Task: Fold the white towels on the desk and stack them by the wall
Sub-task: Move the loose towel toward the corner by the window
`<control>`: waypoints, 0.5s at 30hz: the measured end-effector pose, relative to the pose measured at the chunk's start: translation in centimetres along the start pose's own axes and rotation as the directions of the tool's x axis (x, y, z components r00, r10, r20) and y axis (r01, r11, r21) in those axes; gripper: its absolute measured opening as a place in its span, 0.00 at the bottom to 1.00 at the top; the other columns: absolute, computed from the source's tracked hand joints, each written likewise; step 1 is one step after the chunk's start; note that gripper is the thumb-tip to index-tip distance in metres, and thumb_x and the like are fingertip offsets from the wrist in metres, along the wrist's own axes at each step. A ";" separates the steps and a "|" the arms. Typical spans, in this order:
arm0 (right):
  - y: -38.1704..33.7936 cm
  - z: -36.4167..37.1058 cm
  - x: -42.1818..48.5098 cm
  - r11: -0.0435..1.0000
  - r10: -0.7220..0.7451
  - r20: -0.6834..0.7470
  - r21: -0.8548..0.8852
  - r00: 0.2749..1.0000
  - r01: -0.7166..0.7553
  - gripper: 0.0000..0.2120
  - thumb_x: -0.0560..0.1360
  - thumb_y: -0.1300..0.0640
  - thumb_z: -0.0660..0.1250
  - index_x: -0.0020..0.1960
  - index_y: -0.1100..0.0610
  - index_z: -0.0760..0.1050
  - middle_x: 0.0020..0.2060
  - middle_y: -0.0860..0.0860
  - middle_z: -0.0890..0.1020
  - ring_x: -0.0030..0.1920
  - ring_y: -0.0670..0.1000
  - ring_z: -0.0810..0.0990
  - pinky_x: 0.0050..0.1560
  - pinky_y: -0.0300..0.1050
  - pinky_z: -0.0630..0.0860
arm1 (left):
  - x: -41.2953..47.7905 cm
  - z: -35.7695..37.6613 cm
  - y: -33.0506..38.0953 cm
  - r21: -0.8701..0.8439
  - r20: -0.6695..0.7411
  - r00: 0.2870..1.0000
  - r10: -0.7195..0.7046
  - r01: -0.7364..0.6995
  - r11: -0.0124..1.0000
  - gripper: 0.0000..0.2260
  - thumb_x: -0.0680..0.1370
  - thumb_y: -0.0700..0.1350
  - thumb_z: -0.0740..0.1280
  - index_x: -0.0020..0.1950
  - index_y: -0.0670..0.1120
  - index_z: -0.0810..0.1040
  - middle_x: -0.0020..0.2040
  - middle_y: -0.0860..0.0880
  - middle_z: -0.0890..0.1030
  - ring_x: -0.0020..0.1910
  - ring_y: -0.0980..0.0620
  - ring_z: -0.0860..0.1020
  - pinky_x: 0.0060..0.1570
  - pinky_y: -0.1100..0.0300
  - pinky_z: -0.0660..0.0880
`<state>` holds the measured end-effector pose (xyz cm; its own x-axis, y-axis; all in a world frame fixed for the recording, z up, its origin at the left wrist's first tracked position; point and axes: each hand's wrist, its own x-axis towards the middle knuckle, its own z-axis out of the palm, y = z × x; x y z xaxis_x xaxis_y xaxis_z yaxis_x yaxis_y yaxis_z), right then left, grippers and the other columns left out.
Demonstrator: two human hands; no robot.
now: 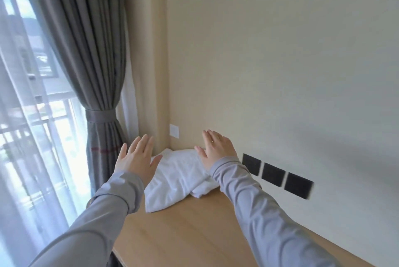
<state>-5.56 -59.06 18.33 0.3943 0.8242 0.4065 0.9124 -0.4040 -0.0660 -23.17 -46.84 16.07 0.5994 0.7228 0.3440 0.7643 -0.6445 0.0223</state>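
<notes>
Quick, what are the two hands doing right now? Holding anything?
Left hand: open, fingers straight, holding nothing.
Right hand: open, fingers straight, above the white towels, holding nothing.

Long grey sleeves [108,208] (snug cuffs)

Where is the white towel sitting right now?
In the head view, the white towel lies at the far left end of the desk, in the corner by the wall, between the left hand and the right hand.
</notes>
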 end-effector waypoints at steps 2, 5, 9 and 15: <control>-1.2 1.7 1.8 1.000 -0.016 0.022 0.011 1.000 0.016 0.26 0.80 0.47 0.52 0.73 0.59 0.57 0.70 0.53 0.65 0.69 0.53 0.63 0.68 0.49 0.60 | 0.9 1.2 -2.2 0.006 0.020 0.999 -0.041 0.041 0.999 0.28 0.80 0.60 0.45 0.78 0.49 0.46 0.78 0.52 0.49 0.77 0.53 0.47 0.75 0.51 0.46; -3.1 4.4 5.1 0.998 -0.057 0.048 0.035 0.997 0.055 0.26 0.79 0.46 0.53 0.73 0.59 0.57 0.70 0.53 0.65 0.70 0.52 0.63 0.68 0.50 0.60 | 2.9 3.4 -5.1 0.031 0.040 0.995 -0.090 0.089 0.996 0.29 0.80 0.60 0.45 0.78 0.49 0.46 0.78 0.53 0.48 0.77 0.53 0.47 0.75 0.51 0.46; -4.3 7.6 9.8 0.993 -0.103 0.056 0.067 0.993 0.099 0.27 0.79 0.46 0.54 0.73 0.59 0.57 0.70 0.55 0.66 0.69 0.53 0.64 0.68 0.49 0.61 | 6.8 5.9 -7.7 0.057 0.063 0.990 -0.123 0.120 0.991 0.29 0.80 0.60 0.44 0.78 0.49 0.44 0.78 0.52 0.47 0.77 0.52 0.46 0.75 0.51 0.46; -3.9 10.1 17.0 0.992 -0.117 0.052 0.063 0.992 0.114 0.28 0.80 0.45 0.51 0.75 0.57 0.53 0.73 0.51 0.60 0.72 0.50 0.60 0.70 0.47 0.57 | 14.1 8.0 -9.3 0.043 0.030 0.992 -0.125 0.124 0.991 0.29 0.80 0.61 0.44 0.78 0.50 0.44 0.78 0.53 0.47 0.77 0.54 0.46 0.75 0.52 0.45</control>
<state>-1.27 -39.45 16.33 0.2900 0.8853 0.3635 0.9564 -0.2818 -0.0767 -19.92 -28.66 13.22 0.5060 0.8049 0.3101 0.8421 -0.5388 0.0242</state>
